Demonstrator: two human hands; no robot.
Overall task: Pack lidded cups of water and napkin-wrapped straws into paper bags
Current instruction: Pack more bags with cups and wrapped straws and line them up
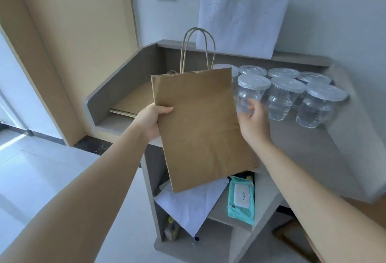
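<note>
A flat, folded brown paper bag (200,125) with twisted handles is held up in front of the counter. My left hand (151,120) grips its left edge, thumb on the front. At the bag's right edge my right hand (253,120) hovers with relaxed, spread fingers; whether it touches the bag is unclear. Several clear lidded cups of water (282,100) stand in two rows on the grey counter (309,150) behind and to the right of the bag. More flat brown bags (133,102) lie stacked at the counter's left end. No straws are in view.
A white sheet of paper (240,22) leans against the wall behind the cups. On the shelf under the counter lie a teal pack of wipes (241,199) and a crumpled white paper (188,206). A wooden door frame (52,54) stands at the left.
</note>
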